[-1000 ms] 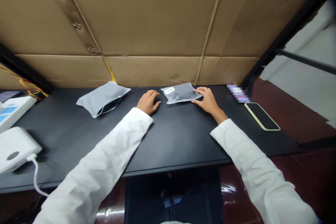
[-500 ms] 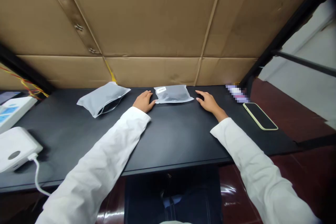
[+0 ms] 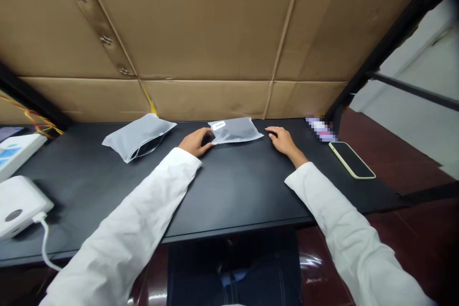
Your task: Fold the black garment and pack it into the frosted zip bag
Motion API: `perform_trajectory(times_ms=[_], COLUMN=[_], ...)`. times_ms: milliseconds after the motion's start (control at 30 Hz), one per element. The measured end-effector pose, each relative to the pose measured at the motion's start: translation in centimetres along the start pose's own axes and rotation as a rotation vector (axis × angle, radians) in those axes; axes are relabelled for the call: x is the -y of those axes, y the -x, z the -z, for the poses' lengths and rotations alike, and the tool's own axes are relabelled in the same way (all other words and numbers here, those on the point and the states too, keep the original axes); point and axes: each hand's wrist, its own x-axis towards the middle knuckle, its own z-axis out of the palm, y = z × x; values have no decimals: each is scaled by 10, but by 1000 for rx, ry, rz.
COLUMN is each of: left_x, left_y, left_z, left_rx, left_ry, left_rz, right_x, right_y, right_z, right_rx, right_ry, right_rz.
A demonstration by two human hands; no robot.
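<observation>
"Where is the small gray bag [image 3: 239, 132]?"

"It lies flat on the black bench [image 3: 236, 191], near the back, between the two hands. A white sticker [image 3: 218, 125] is on its far left corner."

"What is the left hand [image 3: 194, 142] doing?"

"It is at the bag's left end. The thumb and fingers are spread apart, with the tips right by the edge. I can't tell if they press on it."

"And the right hand [image 3: 282, 140]?"

"It is just beside the bag's right end, with a little gap. Its fingers are loose and hold nothing."

"What else is there?"

"A bigger gray bag [image 3: 138, 133] is to the left, with its mouth gaping toward us. A phone [image 3: 352, 160] in a pale case lies on the right. A white box [image 3: 23, 205] with a white cord [image 3: 45, 241] sits at the left. A brown cardboard wall [image 3: 201, 19] stands behind the bench."
</observation>
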Motion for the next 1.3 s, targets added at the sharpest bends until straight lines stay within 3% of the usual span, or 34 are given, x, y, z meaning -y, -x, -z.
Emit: perform_trajectory(times_ms=[100,200,367,500,767,1300], left_x=[-17,-31,-35,-42,-77,-88], left_y=[1,0,-2,-1,5,3], left_z=[6,5,-5,-11,-16,-12], left_rx=[-10,-55,-120,-222,-225,-203], left_ry=[7,-77,-7,24,-77,20], left_rz=[-192,-290,-365,-436,-526,-586], right_x=[14,45,107,133,132,130], right_y=[0,5,24,35,36,28], right_z=[6,9,-6,-23,-23,-15], right_rx=[-135,-204,-66,-9,-3,131], right_ry=[-28,-107,-200,-139,-52,-185], right_rz=[20,152,440,535,594,395])
